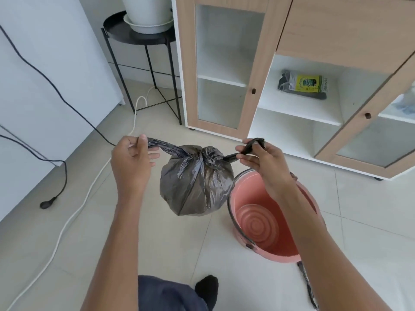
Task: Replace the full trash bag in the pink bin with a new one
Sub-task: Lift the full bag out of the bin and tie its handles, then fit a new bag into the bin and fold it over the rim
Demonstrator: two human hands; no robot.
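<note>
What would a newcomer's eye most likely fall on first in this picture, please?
Probably the full dark trash bag, held up at the centre, its tied ends pulled apart by the left hand and right hand. Next, the pink bin, unlined, on the floor just right of it, and the yellow-labelled roll of bags on the open cabinet's shelf.

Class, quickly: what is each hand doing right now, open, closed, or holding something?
Left hand: closed, pinching one tie end of the full trash bag.
Right hand: closed, pinching the bag's other tie end.
</note>
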